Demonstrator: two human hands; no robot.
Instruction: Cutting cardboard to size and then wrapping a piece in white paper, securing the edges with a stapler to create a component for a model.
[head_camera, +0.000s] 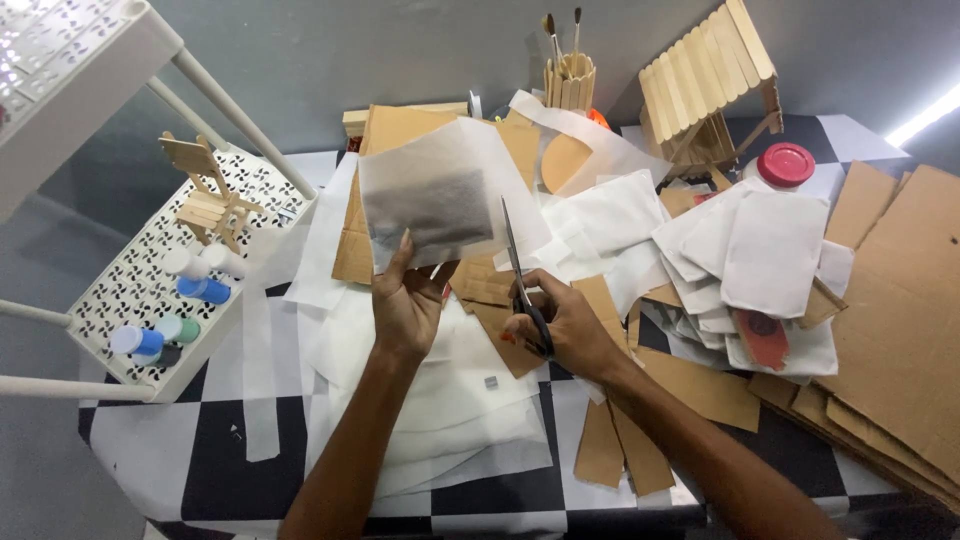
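My left hand (405, 300) holds up a sheet of thin white translucent paper (430, 190) by its lower edge, above the table. My right hand (560, 325) grips a pair of scissors (518, 270) with black handles. The blades point upward and sit at the paper's right edge. Beneath both hands lie more white paper sheets (440, 400) and brown cardboard pieces (495, 300) on a black and white checkered table (220, 460).
A white perforated shelf (150, 290) at left carries a small wooden stick chair (205, 205) and paint pots (205, 290). At the back stand a stick holder with brushes (568, 75), a stick-built roof (705, 70) and a red-lidded jar (785, 165). Cardboard sheets (900, 320) and white pieces (770, 250) pile at right.
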